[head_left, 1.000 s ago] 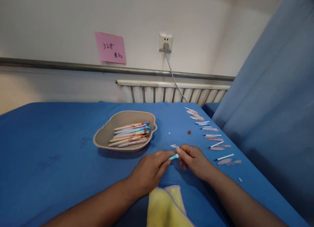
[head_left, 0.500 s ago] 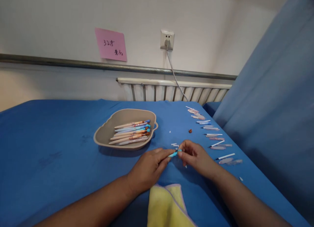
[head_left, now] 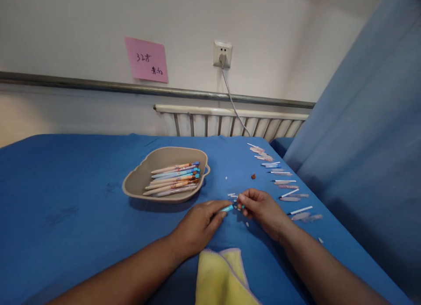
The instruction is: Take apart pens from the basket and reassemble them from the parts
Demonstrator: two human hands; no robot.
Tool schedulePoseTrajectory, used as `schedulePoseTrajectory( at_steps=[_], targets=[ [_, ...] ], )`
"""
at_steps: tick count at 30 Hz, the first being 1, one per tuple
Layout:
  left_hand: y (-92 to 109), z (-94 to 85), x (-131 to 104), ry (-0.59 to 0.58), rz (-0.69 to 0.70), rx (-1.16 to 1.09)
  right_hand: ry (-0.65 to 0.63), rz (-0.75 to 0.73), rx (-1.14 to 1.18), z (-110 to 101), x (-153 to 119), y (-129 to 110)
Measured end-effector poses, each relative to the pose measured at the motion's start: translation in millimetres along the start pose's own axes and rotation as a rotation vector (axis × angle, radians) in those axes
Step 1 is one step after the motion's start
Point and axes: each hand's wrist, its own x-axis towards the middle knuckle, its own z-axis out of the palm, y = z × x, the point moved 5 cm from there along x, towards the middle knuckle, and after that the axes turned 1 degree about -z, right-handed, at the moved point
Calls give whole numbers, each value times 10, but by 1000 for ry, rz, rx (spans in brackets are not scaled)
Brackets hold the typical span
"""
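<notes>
My left hand [head_left: 204, 221] is closed around a turquoise pen part [head_left: 226, 208], whose blunt end sticks out past the fingertips toward the right. Most of that part is hidden under the fingers. Just to its right, my right hand [head_left: 261, 210] pinches a small turquoise piece [head_left: 243, 206], mostly covered by the fingers. A narrow gap separates the two turquoise parts. Small white pieces [head_left: 232, 195] lie on the blue cloth beside the fingertips. Assembled pens [head_left: 174, 180] rest in a beige basket [head_left: 131, 192] beyond my left hand.
Along the right side, small groups of white refills [head_left: 301, 210] and translucent pen parts [head_left: 289, 199] form a column. A brown piece [head_left: 253, 176] lies beyond my right hand. A folded yellow cloth [head_left: 215, 278] is near me. A blue curtain [head_left: 362, 120] hangs at right.
My right hand has drawn slightly away from the left, with the small turquoise piece now apart from the turquoise pen part. The whole view has shifted a little.
</notes>
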Motion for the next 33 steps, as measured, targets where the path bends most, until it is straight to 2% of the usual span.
schedulePoseTrajectory(
  at_steps=[6,10,14,16,19,20,22,24,28,33],
  targets=[
    [116,-97,-48,34,9,5,-37,-55,-90,-31,1,-72],
    [171,-103,-88,8,46,49,-140,-87,-264,26,-17,59],
    [96,-67,-81,28,35,60,-231,-107,-468,77,-25,179],
    [47,-51,-64,40,10,57,-189,-127,-563,-15,-13,121],
    [10,-39,-33,37,-18,42,-65,-225,-817,-264,-21,-119],
    [8,-43,-25,42,-22,37,-65,-207,-897,-338,-33,-176],
    [13,-60,-13,57,-20,29,-150,-133,-1003,-419,-74,-233],
    [24,-81,-12,75,-8,26,-218,-97,-1071,-417,-125,-257],
    [70,-146,-70,176,71,40,-279,-125,-1189,-252,-189,-240],
    [172,-191,-238,320,290,60,-270,-118,-1270,-164,-209,-182]
  ],
)
